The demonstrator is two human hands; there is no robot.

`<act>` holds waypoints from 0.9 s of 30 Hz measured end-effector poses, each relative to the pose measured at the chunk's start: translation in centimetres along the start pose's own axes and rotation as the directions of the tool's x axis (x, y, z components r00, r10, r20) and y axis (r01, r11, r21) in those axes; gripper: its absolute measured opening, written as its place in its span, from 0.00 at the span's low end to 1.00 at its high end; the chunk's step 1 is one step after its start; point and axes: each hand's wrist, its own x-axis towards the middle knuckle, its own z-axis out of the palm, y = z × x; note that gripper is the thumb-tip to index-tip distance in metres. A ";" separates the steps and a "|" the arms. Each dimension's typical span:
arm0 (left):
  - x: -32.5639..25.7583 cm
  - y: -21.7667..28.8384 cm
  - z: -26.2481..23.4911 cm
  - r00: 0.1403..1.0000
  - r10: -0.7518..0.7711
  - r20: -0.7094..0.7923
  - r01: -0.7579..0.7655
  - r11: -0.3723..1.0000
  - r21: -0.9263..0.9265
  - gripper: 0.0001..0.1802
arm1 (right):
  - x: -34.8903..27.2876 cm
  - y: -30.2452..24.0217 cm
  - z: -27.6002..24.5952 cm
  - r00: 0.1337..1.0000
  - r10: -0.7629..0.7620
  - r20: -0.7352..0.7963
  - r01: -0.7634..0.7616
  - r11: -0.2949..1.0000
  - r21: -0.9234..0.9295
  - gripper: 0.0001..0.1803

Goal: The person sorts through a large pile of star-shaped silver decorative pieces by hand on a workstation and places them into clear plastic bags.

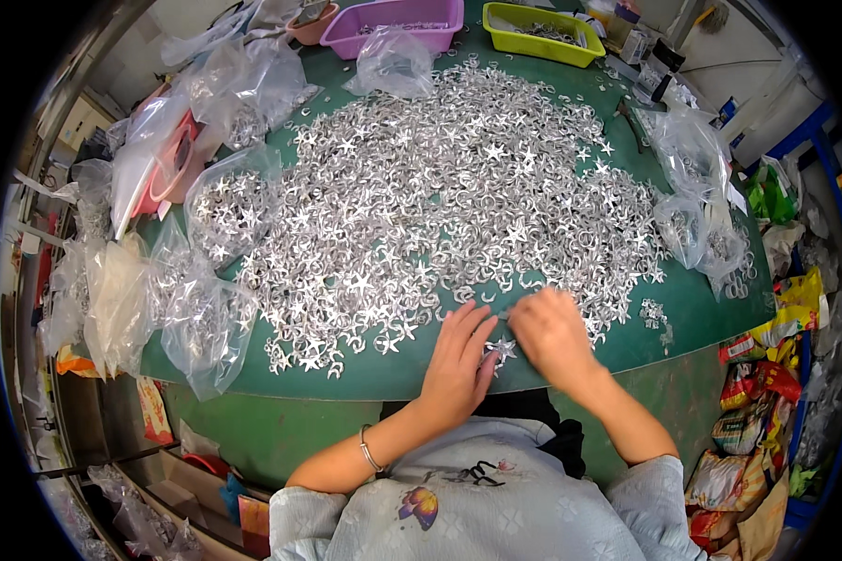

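While pinching a silver star piece [502,349], 2 hands, left hand [458,360], right hand [554,338].

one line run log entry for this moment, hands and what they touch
left hand: on silver star piece | right hand: pinching same piece | pile of silver stars and rings: spread on green table | clear bags: left side

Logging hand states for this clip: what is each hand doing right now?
Left hand: fingers resting on a silver star piece, grip unclear.
Right hand: curled at the same piece; hold cannot be told.
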 end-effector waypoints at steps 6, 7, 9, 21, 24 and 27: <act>0.4 0.0 0.2 0.966 0.110 0.232 -0.128 0.990 0.067 0.23 | 1.5 2.6 -1.3 0.938 0.333 -0.095 -0.326 0.942 0.080 0.07; 0.5 0.1 0.6 0.946 0.129 0.298 -0.154 0.986 0.062 0.22 | 2.2 3.6 -1.1 0.929 0.334 -0.160 -0.340 0.940 -0.008 0.06; 0.0 -0.3 1.3 0.930 0.164 0.328 -0.198 0.977 0.074 0.21 | 2.8 4.5 -0.1 0.927 0.307 -0.217 -0.341 0.929 -0.142 0.06; -0.4 -0.6 0.9 0.932 0.160 0.326 -0.191 0.980 0.065 0.17 | 2.2 3.9 -0.4 0.916 0.202 -0.348 -0.227 0.973 -0.032 0.06; -0.3 -0.4 1.1 0.930 0.162 0.329 -0.192 0.979 0.061 0.17 | 2.0 4.8 -0.5 0.899 0.305 -0.315 -0.306 0.951 0.047 0.05; -0.2 -0.3 1.0 0.942 0.149 0.301 -0.171 0.984 0.048 0.18 | 1.8 3.9 -1.2 0.886 0.290 -0.362 -0.293 0.955 0.047 0.06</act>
